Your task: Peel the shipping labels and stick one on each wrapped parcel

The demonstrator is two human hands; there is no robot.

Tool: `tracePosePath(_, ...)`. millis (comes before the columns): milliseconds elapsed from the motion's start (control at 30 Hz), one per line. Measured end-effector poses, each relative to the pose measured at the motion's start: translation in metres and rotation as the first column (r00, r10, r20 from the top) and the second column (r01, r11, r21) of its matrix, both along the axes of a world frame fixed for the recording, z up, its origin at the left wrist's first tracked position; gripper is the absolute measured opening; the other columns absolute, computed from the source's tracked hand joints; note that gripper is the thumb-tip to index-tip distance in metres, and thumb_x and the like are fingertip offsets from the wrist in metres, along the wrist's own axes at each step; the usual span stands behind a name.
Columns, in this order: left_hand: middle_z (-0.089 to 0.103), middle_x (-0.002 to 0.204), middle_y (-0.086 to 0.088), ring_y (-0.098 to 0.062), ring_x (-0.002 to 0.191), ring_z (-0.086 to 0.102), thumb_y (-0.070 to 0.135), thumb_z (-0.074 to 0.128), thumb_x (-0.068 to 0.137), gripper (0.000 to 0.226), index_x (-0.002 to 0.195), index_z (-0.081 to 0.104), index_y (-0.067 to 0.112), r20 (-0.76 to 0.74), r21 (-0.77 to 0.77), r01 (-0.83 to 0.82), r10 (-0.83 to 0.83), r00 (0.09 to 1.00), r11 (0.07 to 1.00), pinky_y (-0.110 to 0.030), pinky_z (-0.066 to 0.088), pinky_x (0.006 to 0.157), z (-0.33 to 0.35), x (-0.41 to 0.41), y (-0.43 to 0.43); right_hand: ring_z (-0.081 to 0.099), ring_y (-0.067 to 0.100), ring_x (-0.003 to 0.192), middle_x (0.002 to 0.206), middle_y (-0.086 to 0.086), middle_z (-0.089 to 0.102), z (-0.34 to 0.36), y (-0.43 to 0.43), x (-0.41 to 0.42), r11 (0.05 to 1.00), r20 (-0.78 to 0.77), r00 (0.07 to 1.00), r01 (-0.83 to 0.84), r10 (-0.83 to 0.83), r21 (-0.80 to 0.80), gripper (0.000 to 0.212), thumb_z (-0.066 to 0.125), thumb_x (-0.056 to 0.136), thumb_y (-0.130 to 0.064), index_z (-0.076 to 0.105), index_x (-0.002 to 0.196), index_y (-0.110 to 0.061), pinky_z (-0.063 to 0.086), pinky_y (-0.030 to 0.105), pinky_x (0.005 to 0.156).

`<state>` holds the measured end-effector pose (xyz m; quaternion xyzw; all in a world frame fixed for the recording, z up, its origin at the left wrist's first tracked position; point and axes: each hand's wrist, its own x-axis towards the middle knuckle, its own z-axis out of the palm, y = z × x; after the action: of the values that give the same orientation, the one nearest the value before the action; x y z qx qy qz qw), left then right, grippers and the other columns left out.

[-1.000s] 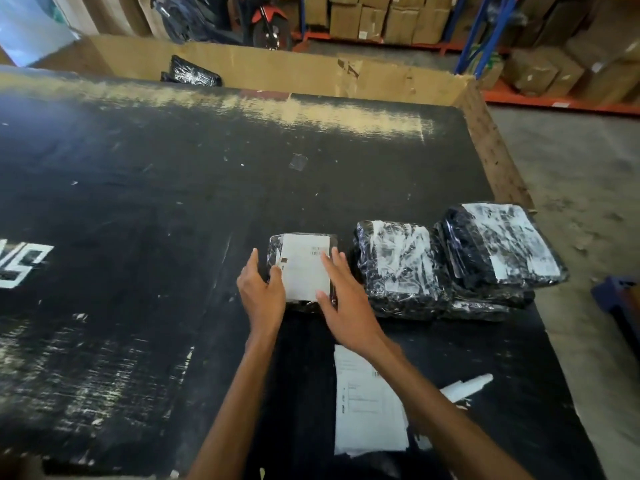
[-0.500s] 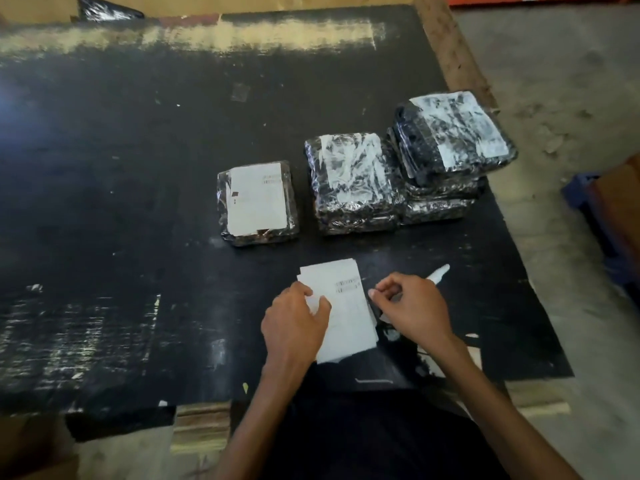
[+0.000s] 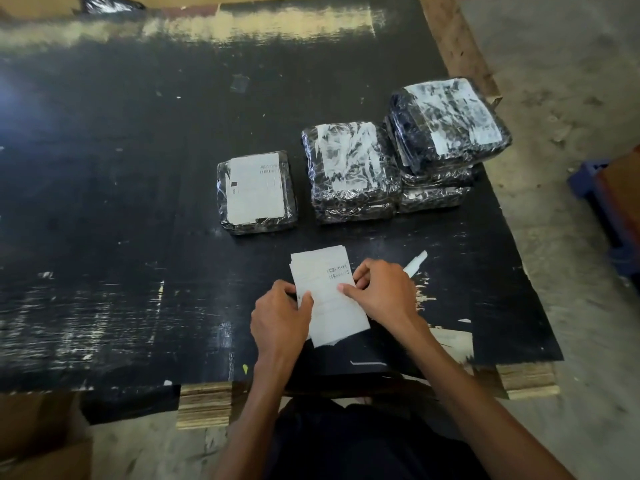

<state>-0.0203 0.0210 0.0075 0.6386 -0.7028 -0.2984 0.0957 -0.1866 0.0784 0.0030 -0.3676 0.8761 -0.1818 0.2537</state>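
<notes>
A stack of white shipping labels (image 3: pixel 327 292) lies near the front edge of the black table. My left hand (image 3: pixel 280 315) pinches its left edge, and my right hand (image 3: pixel 381 292) grips its right edge near the barcode. Beyond them sits a single black wrapped parcel (image 3: pixel 257 191) with a clean white label on top. To its right a stack of parcels (image 3: pixel 351 169) carries a label under wrinkled film. A taller stack (image 3: pixel 446 129) stands at the far right, also labelled under film.
A white strip of backing paper (image 3: pixel 415 265) lies right of my right hand. The black table top (image 3: pixel 104 202) ends in a worn wooden edge at the right, with concrete floor beyond. A cardboard box (image 3: pixel 41 438) stands at the lower left.
My hands left the single labelled parcel and came back to the label stack. Since half a second ago my right hand has moved left onto the stack's right edge.
</notes>
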Motion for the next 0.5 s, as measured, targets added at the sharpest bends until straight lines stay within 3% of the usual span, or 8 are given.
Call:
tracePosePath(133,0.068,0.066,0.012,-0.010,0.060,0.064,0.036,0.070,0.095,0.017,0.092,0.081,0.024,0.001,-0.032,0.025,-0.025,1.000,0.999,-0.025,0.052,0.060,0.006,-0.001,-0.001,0.067,0.005,0.076,0.073,-0.017,0.067,0.004,-0.001,-0.007,0.999,0.038,0.998,0.047,-0.046,-0.024,0.026,0.084,0.078,-0.046,0.069,0.089,-0.029,0.056,0.029,0.068)
tracePosePath(233,0.063,0.059,-0.003,-0.018,0.053,0.060,0.036,0.061,0.099,0.038,0.069,0.069,0.014,0.057,0.015,0.097,-0.098,0.994,0.995,-0.024,0.036,0.047,0.003,-0.004,0.000,0.066,0.004,0.073,0.072,-0.016,0.068,0.007,0.000,-0.007,0.995,-0.008,0.998,0.055,-0.056,-0.082,0.024,0.084,0.079,-0.043,0.068,0.090,-0.028,0.053,0.027,0.065)
tracePosePath(300,0.063,0.068,-0.009,-0.024,0.059,0.060,0.040,0.055,0.100,0.045,0.066,0.059,0.010,0.057,0.052,0.120,-0.123,0.991,0.991,-0.026,0.033,0.049,0.000,-0.007,0.000,0.065,0.001,0.071,0.071,-0.016,0.068,0.008,0.001,-0.004,0.989,0.010,0.998,0.056,-0.055,-0.139,0.021,0.083,0.081,-0.041,0.068,0.088,-0.029,0.054,0.029,0.065)
tracePosePath(400,0.059,0.070,-0.003,-0.019,0.057,0.053,0.043,0.049,0.102,0.049,0.062,0.048,0.014,0.043,0.058,0.127,-0.130,0.991,0.990,-0.028,0.033,0.050,0.002,-0.008,0.000,0.065,0.001,0.072,0.074,-0.016,0.070,0.005,-0.002,-0.003,0.977,0.137,0.990,0.048,-0.020,-0.206,0.017,0.079,0.085,-0.041,0.069,0.083,-0.028,0.056,0.030,0.067)
tracePosePath(500,0.050,0.064,0.001,-0.011,0.052,0.043,0.045,0.046,0.103,0.051,0.060,0.046,0.019,-0.001,0.046,0.136,-0.136,0.991,0.990,-0.028,0.032,0.051,0.008,-0.004,-0.001,0.071,0.011,0.075,0.078,-0.006,0.077,0.004,-0.004,-0.012,0.964,0.374,0.927,0.086,0.014,-0.250,0.020,0.076,0.089,-0.040,0.069,0.080,-0.023,0.057,0.037,0.073)
